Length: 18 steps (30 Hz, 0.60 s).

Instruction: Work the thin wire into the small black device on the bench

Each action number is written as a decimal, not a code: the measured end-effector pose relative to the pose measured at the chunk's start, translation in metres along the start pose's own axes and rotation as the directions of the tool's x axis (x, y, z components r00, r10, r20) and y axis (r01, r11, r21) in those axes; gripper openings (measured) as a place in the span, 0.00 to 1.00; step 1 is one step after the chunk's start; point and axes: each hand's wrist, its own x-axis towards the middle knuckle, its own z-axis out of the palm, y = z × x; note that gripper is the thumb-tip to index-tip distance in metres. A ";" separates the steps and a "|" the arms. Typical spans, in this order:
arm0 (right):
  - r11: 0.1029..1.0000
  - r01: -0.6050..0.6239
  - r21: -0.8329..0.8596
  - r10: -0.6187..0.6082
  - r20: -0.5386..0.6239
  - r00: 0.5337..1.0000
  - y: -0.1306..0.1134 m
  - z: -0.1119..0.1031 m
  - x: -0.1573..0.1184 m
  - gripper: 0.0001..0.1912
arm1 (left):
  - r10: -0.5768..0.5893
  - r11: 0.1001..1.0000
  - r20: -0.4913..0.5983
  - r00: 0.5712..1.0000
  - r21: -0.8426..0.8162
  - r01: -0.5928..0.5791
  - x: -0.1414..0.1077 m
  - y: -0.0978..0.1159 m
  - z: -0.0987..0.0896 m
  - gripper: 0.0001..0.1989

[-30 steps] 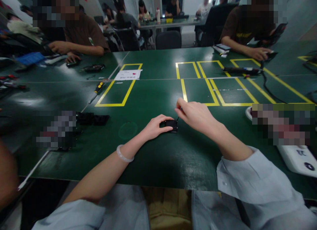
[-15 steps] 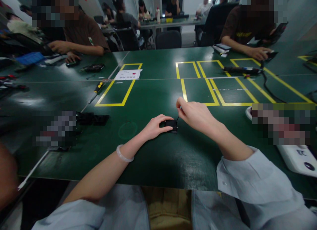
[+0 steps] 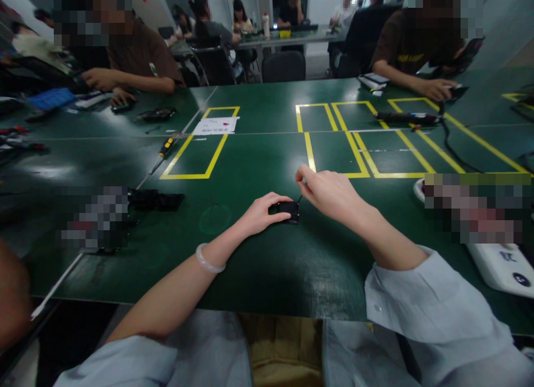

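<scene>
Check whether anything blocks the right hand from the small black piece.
Nothing visible does. The left hand holds the black piece; a thin dark rod slants from the right hand toward the piece's right edge.

On the table (image 3: 250, 276), taking the block (image 3: 287, 210) as centre, the screwdriver (image 3: 167, 147) lies at ten o'clock, the paper sheet (image 3: 217, 126) at eleven, the corded tool (image 3: 406, 118) at two; beyond the table, a chair (image 3: 283, 67) stands at twelve.

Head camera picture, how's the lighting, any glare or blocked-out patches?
Head view: dim overall, pale glare on the glossy green tabletop near its front edge and at left; head view: the small black rectangular part looks too dark for fine detail; head view: square pixelation covers some of the white rounded device at right.
</scene>
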 end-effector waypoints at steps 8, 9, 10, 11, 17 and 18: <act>0.999 0.021 0.044 -0.020 -0.022 1.000 0.001 -0.002 -0.002 0.13 | -0.013 1.000 0.003 1.000 0.008 0.013 -0.001 0.001 0.000 0.20; 0.999 0.021 0.043 -0.020 -0.020 1.000 0.001 -0.003 -0.002 0.13 | -0.013 1.000 0.002 1.000 0.008 0.013 -0.001 0.000 0.000 0.20; 0.999 0.020 0.040 -0.020 -0.020 1.000 0.001 -0.003 -0.002 0.12 | -0.012 1.000 0.000 1.000 0.008 0.012 -0.001 0.000 0.000 0.20; 0.999 0.020 0.039 -0.019 -0.022 1.000 0.001 -0.003 -0.002 0.12 | -0.011 1.000 0.000 1.000 0.007 0.011 -0.001 0.000 0.001 0.20; 0.999 0.014 0.041 -0.013 -0.020 1.000 0.001 -0.003 0.000 0.13 | -0.011 1.000 0.007 1.000 0.008 0.011 -0.001 0.000 0.000 0.20; 0.999 0.010 0.034 -0.009 -0.013 1.000 0.001 -0.002 0.000 0.14 | -0.013 1.000 0.010 1.000 0.010 0.013 -0.001 0.000 0.000 0.20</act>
